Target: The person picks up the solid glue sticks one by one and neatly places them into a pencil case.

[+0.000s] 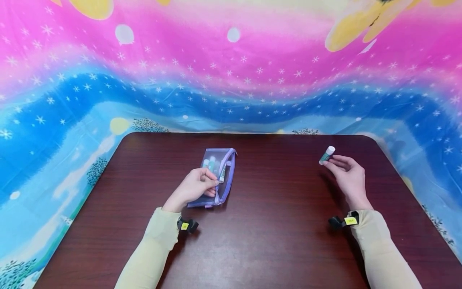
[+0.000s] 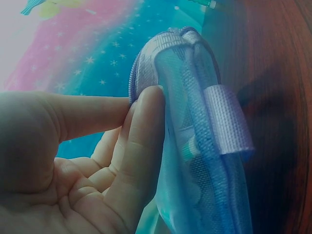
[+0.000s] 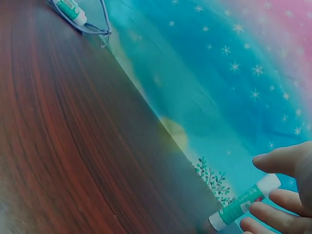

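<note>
In the head view my left hand (image 1: 196, 185) pinches the edge of a lilac mesh zip pouch (image 1: 227, 192) by its opening. The left wrist view shows thumb and index finger meeting at the pouch's zipped rim (image 2: 146, 73). Several white and green glue sticks (image 1: 211, 162) show through the mesh, and one glue stick (image 1: 222, 175) lies at the open mouth. Over to the right, my right hand (image 1: 349, 176) holds a glue stick (image 1: 327, 155) between thumb and fingertips, white cap up and slightly tilted. Its green label (image 3: 238, 209) faces the right wrist camera.
The dark brown wooden table (image 1: 267, 224) has rounded far corners. A pink and blue printed cloth (image 1: 231, 80) hangs behind it and along both sides. Black wrist straps with yellow labels (image 1: 351, 220) sit over the light sleeves (image 1: 379, 245).
</note>
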Motion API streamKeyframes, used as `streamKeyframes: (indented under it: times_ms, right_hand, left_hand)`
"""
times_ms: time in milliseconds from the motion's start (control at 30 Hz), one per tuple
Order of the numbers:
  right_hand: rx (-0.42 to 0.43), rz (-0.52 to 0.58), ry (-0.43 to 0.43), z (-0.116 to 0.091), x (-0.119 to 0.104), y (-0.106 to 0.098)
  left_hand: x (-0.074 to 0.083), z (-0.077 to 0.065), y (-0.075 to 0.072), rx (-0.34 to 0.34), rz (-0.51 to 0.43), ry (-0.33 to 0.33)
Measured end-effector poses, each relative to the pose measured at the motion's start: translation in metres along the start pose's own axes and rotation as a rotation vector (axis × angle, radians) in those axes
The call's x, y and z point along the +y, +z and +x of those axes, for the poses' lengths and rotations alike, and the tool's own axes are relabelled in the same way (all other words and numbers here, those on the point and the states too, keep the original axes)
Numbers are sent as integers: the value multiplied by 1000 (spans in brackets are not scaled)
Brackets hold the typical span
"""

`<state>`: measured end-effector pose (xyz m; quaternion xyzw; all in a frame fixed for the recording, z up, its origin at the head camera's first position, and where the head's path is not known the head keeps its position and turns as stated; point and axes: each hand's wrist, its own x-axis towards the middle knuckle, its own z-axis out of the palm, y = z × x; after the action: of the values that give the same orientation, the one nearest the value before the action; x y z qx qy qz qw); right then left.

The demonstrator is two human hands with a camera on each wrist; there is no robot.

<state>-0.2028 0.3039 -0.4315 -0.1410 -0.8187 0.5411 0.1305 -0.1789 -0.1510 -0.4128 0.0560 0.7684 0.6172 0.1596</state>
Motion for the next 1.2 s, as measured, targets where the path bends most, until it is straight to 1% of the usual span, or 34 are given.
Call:
streamKeyframes:
  times_ms: [100,233,533,767,1000,1200]
  right_hand:
    - [7,7,11,3,2,-2]
    - [-4,6,18,7,4,-4]
    - [-56,-16,-6,16,8,-2]
    - [-68,-3,-5,23,12,0]
    - [-69,-23,11,28,16,3]
    - [-59,-76,8,30,16,6]
  left_hand:
    - [0,0,0,0,1,-1]
    - [0,0,1,-4,-1,-1]
    - [-1,1,1,-1,2,-2]
    - [-2,2,1,1,-1,-1]
    - [-4,2,0,-5,0,-2]
    - [-4,3,-1,-7,5,0]
